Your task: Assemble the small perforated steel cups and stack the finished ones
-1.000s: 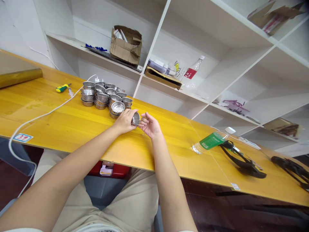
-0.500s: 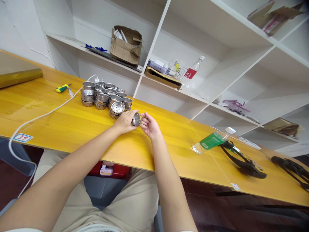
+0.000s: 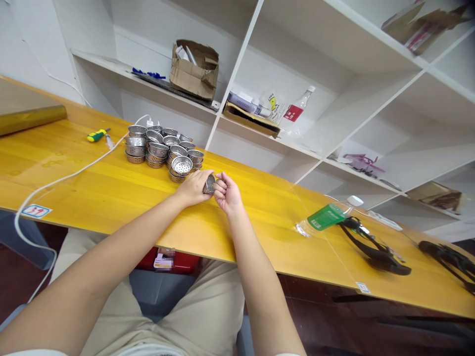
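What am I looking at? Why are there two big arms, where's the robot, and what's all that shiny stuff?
There's no robot here! Those are a person's own bare arms, seen through a camera worn on their head, looking forward and down.

The left hand holds a small metal cup tipped on its side. The right hand has its fingers curled by the cup's opening; whether they touch it is hard to see.

The shiny stuff is stacks of metal cups with little holes. They stand on a yellow table, along with a screwdriver, a white cable and a green-labelled bottle. Behind are white shelves.
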{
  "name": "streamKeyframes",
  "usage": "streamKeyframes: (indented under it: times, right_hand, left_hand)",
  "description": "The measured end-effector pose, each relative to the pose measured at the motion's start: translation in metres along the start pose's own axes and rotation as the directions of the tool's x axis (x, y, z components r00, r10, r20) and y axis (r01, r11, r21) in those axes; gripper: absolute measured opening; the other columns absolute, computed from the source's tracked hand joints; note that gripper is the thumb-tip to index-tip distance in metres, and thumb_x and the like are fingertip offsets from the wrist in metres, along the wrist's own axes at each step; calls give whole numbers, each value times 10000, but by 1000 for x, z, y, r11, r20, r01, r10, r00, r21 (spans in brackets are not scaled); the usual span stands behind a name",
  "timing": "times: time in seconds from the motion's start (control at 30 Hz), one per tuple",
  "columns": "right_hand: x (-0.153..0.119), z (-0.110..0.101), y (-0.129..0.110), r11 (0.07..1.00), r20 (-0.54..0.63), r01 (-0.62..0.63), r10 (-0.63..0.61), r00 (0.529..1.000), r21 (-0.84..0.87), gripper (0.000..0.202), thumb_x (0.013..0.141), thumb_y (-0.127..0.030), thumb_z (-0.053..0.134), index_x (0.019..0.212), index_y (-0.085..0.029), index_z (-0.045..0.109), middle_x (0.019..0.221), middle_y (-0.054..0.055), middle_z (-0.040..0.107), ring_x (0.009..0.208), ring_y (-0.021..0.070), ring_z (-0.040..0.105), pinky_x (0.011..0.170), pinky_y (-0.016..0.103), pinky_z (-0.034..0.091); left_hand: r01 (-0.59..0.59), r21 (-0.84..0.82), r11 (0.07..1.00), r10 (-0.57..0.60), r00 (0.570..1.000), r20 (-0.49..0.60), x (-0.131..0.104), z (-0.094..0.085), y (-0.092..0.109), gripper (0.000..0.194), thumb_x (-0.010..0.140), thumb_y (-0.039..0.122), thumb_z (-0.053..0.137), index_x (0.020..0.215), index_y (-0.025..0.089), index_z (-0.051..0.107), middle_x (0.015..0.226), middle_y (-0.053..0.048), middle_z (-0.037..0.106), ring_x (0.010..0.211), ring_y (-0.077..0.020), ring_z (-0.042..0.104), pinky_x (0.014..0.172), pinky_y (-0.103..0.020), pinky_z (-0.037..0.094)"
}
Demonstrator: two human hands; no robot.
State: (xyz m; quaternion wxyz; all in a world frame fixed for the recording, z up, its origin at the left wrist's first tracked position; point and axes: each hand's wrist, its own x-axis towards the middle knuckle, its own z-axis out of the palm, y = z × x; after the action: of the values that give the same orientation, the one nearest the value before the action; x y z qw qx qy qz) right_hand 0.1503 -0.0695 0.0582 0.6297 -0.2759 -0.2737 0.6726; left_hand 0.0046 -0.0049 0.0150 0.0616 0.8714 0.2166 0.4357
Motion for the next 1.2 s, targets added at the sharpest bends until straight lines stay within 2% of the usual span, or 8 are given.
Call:
streamKeyframes:
  times: [0.17, 0.33, 0.5, 0.73, 0.9, 1.03, 1.2]
  right_hand:
    - [0, -2, 0, 999, -3, -53, 52, 999, -2, 210, 1020, -298, 547, 837, -198, 562, 484, -136, 185, 364, 51, 150, 305, 118, 138]
    - [1, -5, -1, 988, -102, -126, 117, 988, -93, 378, 1012, -332, 507, 658, -200, 485, 435, -126, 178, 345, 49, 143, 313, 134, 131]
    - [2, -7, -3, 971, -109, -172, 156, 982, -163, 469, 1010, -330, 459, 561, -199, 428, 398, -102, 194, 343, 56, 182, 324, 139, 127]
    - [5, -12, -4, 945, -80, -223, 210, 974, -240, 485, 995, -327, 478, 532, -202, 403, 389, -92, 201, 345, 62, 212, 332, 146, 138]
    - [4, -13, -5, 938, -50, -235, 229, 972, -256, 477, 975, -359, 562, 557, -203, 393, 407, -101, 211, 356, 55, 216, 343, 144, 147]
    - [4, -14, -6, 931, -25, -257, 259, 965, -261, 459, 993, -363, 557, 593, -206, 393, 430, -105, 204, 365, 57, 217, 346, 138, 157]
    - [2, -13, -4, 934, -13, -221, 227, 974, -282, 436, 994, -406, 587, 643, -208, 420, 460, -112, 234, 371, 53, 236, 340, 137, 179]
  left_hand:
    - [-28, 47, 998, 28, 1000, 11, 0, -2, 0, 612, 783, 243, 680, 1356, 161, 483, 1261, -149, 651, 1167, -325, 620, 1038, -468, 488]
    - [-103, 89, 991, 104, 995, -2, 0, -3, 1, 556, 844, 259, 652, 1361, 151, 479, 1290, -158, 636, 1173, -328, 592, 1045, -471, 478]
    - [-166, 102, 981, 171, 984, -40, 0, 1, 1, 561, 900, 380, 669, 1359, 130, 463, 1246, -171, 635, 1105, -329, 590, 1002, -469, 492]
    - [-209, 79, 975, 212, 977, -34, 0, 4, 0, 589, 935, 526, 633, 1349, 139, 473, 1171, -171, 639, 1038, -321, 591, 948, -487, 508]
    - [-240, 83, 967, 245, 968, -53, -1, 5, -5, 614, 924, 496, 660, 1367, 126, 453, 1194, -180, 630, 1070, -328, 584, 959, -499, 508]
    - [-259, 75, 963, 262, 965, -33, -2, 5, -7, 576, 928, 460, 659, 1360, 134, 461, 1218, -177, 624, 1100, -332, 588, 977, -507, 503]
    - [-250, 66, 966, 253, 967, -41, -1, 5, -6, 550, 919, 411, 654, 1358, 136, 469, 1221, -179, 629, 1121, -337, 591, 993, -516, 499]
